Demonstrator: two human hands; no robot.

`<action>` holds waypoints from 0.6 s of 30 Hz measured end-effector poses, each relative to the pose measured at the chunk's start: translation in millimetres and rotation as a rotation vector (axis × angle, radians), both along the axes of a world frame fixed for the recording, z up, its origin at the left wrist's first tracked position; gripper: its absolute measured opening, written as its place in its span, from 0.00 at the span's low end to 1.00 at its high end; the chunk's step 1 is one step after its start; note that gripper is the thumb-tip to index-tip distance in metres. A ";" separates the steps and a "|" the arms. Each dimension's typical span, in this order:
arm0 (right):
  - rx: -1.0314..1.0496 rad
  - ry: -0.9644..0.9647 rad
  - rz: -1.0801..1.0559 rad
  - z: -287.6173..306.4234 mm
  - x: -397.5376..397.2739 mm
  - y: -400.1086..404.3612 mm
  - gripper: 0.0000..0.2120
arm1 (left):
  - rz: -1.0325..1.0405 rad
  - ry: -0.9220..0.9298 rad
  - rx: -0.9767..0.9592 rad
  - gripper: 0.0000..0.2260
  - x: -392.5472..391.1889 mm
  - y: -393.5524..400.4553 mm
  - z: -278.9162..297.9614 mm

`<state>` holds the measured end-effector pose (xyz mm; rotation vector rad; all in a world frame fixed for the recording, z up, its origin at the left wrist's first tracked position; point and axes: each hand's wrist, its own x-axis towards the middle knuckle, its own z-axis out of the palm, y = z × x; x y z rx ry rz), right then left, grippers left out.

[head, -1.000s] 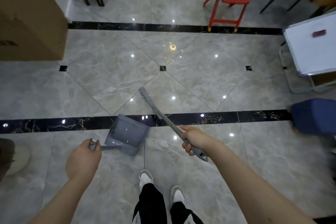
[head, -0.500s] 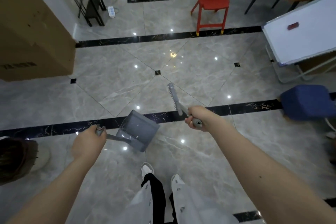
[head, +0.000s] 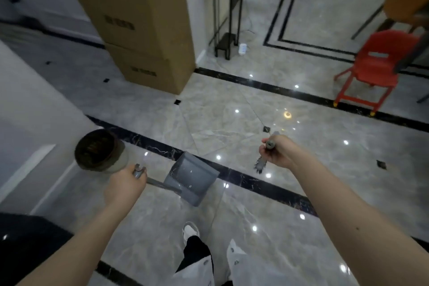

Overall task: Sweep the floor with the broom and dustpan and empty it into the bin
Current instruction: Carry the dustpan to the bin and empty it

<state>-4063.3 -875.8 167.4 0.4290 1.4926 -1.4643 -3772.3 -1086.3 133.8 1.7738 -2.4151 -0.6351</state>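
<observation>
Our left hand (head: 125, 184) was curled round the end of the grey dustpan's (head: 192, 180) handle, fingers clamped on it, with the pan held out over the floor (head: 232, 104) above the dark tile stripe, its open mouth tilted up and away from us. Our right hand (head: 277, 154) gripped the broom (head: 267, 155) by its handle, fingers wrapped tight around it; the handle's end pointed toward the camera and the bristles showed just below the fist, so most of the broom was foreshortened and hard to make out. The two hands were well apart. The round bin (head: 99, 151), dark inside, stood on the floor near the white wall at the left edge, just beside and beyond our left hand. Stacked cardboard boxes (head: 144, 30) stood farther off, a red plastic chair (head: 376, 69) sat toward the right edge, and our shoes (head: 190, 231) showed at the bottom.
</observation>
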 end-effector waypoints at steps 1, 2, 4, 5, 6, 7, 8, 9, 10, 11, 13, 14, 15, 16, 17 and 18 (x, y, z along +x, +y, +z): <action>-0.012 -0.002 -0.001 2.9 1.4 -15.0 0.13 | 0.018 0.014 0.009 0.11 6.8 -5.6 1.1; -0.014 0.006 0.026 4.2 4.0 -36.6 0.12 | 0.048 0.036 0.021 0.10 16.8 -16.2 2.0; 0.000 0.033 0.095 9.5 8.0 -73.6 0.10 | 0.080 0.039 0.039 0.10 29.9 -34.0 3.5; 0.003 0.060 0.137 13.5 9.8 -94.1 0.11 | 0.099 0.030 0.045 0.11 36.1 -44.1 4.5; 0.012 0.095 0.180 15.9 13.4 -116.1 0.12 | 0.131 0.037 0.051 0.11 44.5 -57.5 4.7; 0.012 0.130 0.239 20.1 18.0 -145.0 0.14 | 0.169 0.055 0.066 0.11 53.9 -75.9 4.9; 0.011 0.166 0.286 22.4 20.0 -164.5 0.16 | 0.181 0.071 0.077 0.11 59.7 -88.4 5.7; -0.001 0.186 0.336 24.9 22.6 -185.5 0.17 | 0.196 0.074 0.085 0.10 66.0 -100.9 7.0; -0.028 0.191 0.388 26.1 25.8 -212.0 0.18 | 0.221 0.086 0.083 0.10 74.1 -117.5 8.1; -0.053 0.187 0.417 27.5 28.6 -231.9 0.17 | 0.229 0.088 0.085 0.11 80.2 -131.6 8.8; -0.087 0.195 0.488 28.5 36.7 -274.0 0.13 | 0.263 0.091 0.099 0.12 94.1 -159.0 10.0; -0.082 0.208 0.525 27.9 40.4 -291.2 0.12 | 0.271 0.084 0.106 0.12 99.3 -170.2 11.4; -0.061 0.237 0.576 28.4 46.7 -314.6 0.14 | 0.279 0.073 0.100 0.11 106.8 -184.6 13.6; -0.025 0.282 0.626 26.8 49.7 -331.4 0.16 | 0.275 0.058 0.082 0.09 111.4 -195.9 16.5; 0.018 0.335 0.691 26.3 53.6 -349.8 0.16 | 0.277 0.040 0.065 0.08 116.2 -207.5 19.9; 0.074 0.388 0.757 24.6 58.5 -368.0 0.13 | 0.283 0.024 0.053 0.09 122.3 -217.9 23.4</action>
